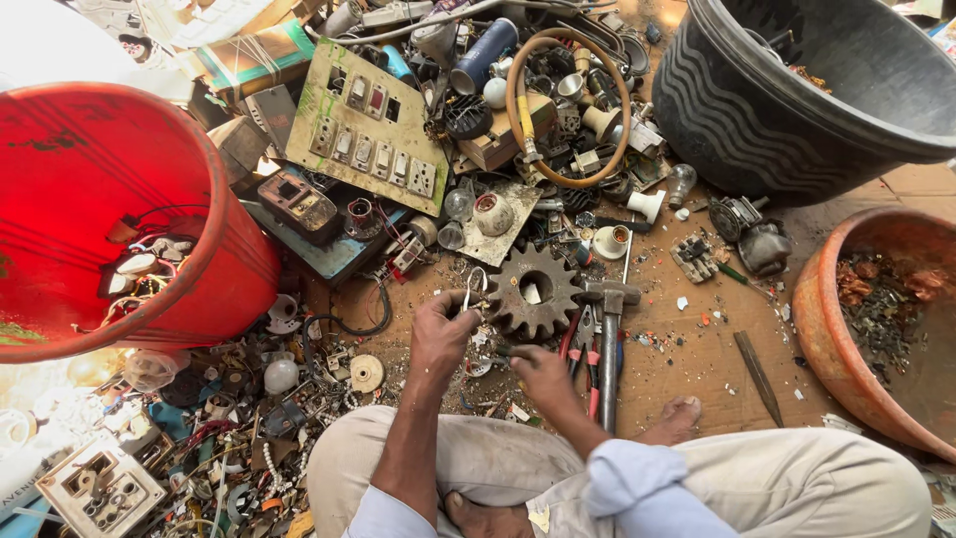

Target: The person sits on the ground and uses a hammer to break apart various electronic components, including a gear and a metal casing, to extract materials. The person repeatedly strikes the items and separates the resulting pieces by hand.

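Head view: small metal clip-like part (474, 289) sits pinched in the left hand (443, 334), fingers (460, 311) curled tight around its lower end, thin bright loop sticking up above them. Part is held just over the floor (697, 369), right beside the big rusty gear (535, 291), near-touching its left teeth. Right hand (543, 377) lies lower and to the right, fingers folded in, closed around something small and dark at the fingertips; cannot tell what it is. Hands are close but apart.

Just right of the right hand: red-handled pliers (588, 349) and a hammer (609, 339), head up by the gear, handle running down toward the person's bare foot (677, 418). Person sits cross-legged, light trousers, light sleeves.

Further out: flat metal chisel (759, 377) lies on the floor to the right. Orange basin (846, 369) at far right holds rusty scrap bits. Black tub (757, 110) top right. Red bucket (214, 259) at left, wires and parts inside. Switch plate (366, 130) leans in the scrap heap above the gear, coiled hose (568, 100) beside it. Loose electrical junk covers the floor lower left.
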